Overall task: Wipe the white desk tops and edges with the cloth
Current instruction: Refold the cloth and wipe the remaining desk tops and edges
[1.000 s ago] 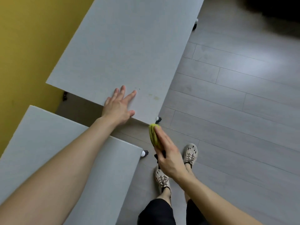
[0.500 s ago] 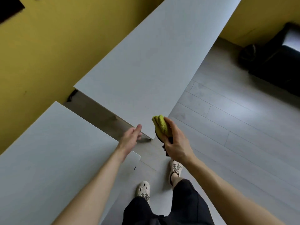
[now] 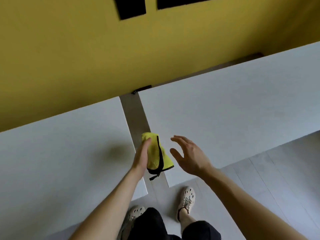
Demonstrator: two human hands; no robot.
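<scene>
Two white desks stand side by side against a yellow wall, the left desk (image 3: pixel 52 153) and the right desk (image 3: pixel 233 110), with a narrow gap (image 3: pixel 134 115) of floor between them. My left hand (image 3: pixel 141 157) grips a folded yellow cloth (image 3: pixel 153 153) with black trim, over the gap at the desks' near corners. The thumb lies on the cloth's top. My right hand (image 3: pixel 189 155) hovers just right of the cloth, above the right desk's near left corner, with its fingers spread and nothing in it.
The yellow wall (image 3: pixel 86 58) carries two black panels (image 3: pixel 131 7) at the top. Grey plank floor (image 3: pixel 268 179) lies to the right of my feet in pale shoes (image 3: pixel 187 198). A dark shadow spot (image 3: pixel 116 151) sits on the left desk.
The cloth has passed from my right hand to my left hand. My right hand has let go and opened. The view has turned to face the wall and the gap between the desks.
</scene>
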